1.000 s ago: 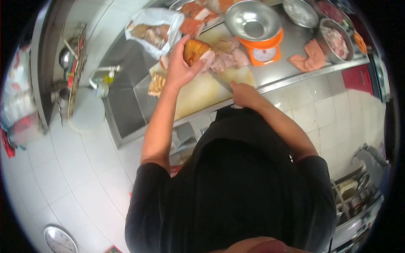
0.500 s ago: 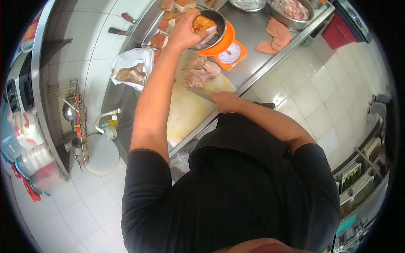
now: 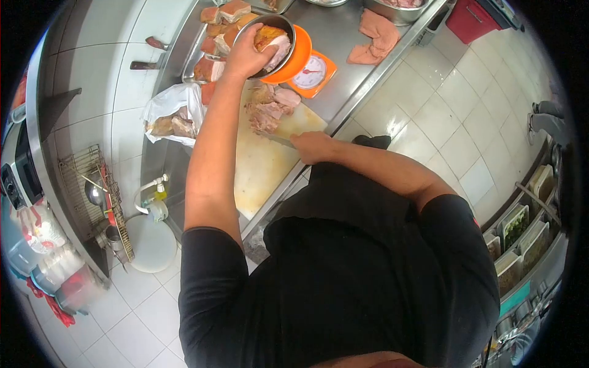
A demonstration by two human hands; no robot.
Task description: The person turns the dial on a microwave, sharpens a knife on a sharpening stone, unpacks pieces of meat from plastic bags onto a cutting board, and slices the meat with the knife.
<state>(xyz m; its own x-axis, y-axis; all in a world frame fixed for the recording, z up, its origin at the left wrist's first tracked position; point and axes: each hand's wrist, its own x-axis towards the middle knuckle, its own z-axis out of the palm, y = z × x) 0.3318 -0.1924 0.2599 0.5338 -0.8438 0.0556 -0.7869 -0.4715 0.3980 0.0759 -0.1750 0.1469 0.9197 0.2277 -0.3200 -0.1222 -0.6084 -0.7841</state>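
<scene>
My left hand [image 3: 248, 56] reaches into a dark-rimmed metal bowl [image 3: 291, 29], its thumb and fingers around a piece of cooked meat with yellow-orange skin [image 3: 273, 44]. Under the bowl is an orange kitchen scale [image 3: 331, 69] with a round white dial. Closed on a knife [image 3: 281, 140], my right hand [image 3: 311, 147] rests at the near right edge of a pale cutting board [image 3: 264, 175]; its fingers cover the handle and the blade points left. Just beyond the blade lies a heap of cut meat [image 3: 270, 115] on the board.
Chunks of meat fill a metal tray [image 3: 186, 72] behind my left arm. An open white plastic bag [image 3: 175, 98] holds more meat. An orange cloth [image 3: 374, 37] lies on the steel counter [image 3: 334, 30] near a metal bowl [image 3: 399, 13]. A tap [image 3: 153, 182] stands at the left.
The whole view has shifted, so the counter and its things sit further left and higher. My left hand stays at the meat in the bowl; my right hand keeps the knife at the board.
</scene>
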